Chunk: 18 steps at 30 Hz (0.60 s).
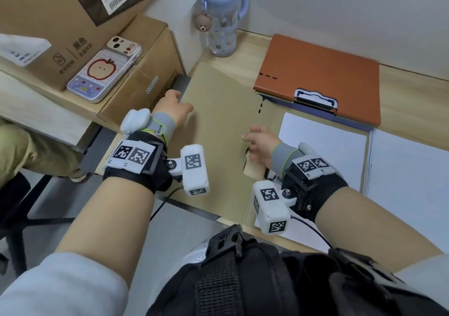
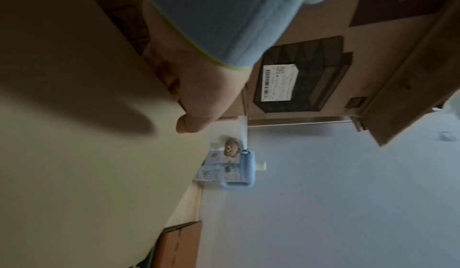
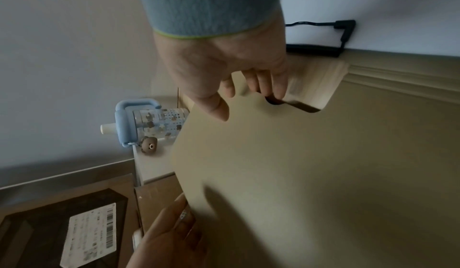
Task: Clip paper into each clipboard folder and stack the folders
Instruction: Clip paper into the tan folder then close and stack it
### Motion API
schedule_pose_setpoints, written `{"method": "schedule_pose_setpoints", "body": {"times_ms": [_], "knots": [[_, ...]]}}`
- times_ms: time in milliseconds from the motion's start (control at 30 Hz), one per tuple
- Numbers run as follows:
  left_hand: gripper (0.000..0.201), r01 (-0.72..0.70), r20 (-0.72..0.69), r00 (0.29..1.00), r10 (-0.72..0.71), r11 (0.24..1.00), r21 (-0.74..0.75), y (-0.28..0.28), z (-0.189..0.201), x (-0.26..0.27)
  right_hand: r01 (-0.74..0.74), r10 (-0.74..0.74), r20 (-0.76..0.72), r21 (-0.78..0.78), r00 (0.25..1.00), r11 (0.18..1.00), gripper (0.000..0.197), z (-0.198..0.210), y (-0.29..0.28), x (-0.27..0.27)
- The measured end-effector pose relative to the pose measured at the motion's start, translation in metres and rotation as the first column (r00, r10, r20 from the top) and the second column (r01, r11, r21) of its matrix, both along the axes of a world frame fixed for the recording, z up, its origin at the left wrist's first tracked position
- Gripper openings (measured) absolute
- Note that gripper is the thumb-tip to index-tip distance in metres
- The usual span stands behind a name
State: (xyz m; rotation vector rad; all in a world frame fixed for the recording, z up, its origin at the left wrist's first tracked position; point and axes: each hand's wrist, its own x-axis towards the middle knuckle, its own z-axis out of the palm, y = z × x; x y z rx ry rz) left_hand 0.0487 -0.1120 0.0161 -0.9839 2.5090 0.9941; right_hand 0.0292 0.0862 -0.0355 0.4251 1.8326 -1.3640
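Tan folder cover (image 1: 218, 126): left hand (image 1: 173, 107) pinches its far-left edge, right hand (image 1: 260, 143) hooks curled fingers over its notch edge, orange folder (image 1: 323, 77) behind.

both forearms extended; left hand (image 1: 173, 107) and right hand (image 1: 260, 143) fingers loosely curled.

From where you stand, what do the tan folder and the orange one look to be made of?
The tan folder looks like matte kraft card or board: flat brown, no shine, a clean cut-out notch. The orange folder looks like smooth plastic or coated board, with a faint sheen; its clip appears to be silvery metal.
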Motion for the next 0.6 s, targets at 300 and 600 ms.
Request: {"method": "schedule_pose_setpoints", "body": {"times_ms": [300,600], "knots": [[0.019,0.169,-0.231,0.964,-0.131,0.974,0.153,0.021,0.051,-0.004,0.043,-0.045,-0.084,-0.02,0.995,0.999,0.048,0.024,0.008,-0.003],[0.02,0.359,-0.359,0.913,-0.192,0.796,0.487,0.083,0.082,-0.007,0.104,-0.202,-0.268,-0.338,0.942,0.936,0.046,0.093,0.03,-0.007]]}}
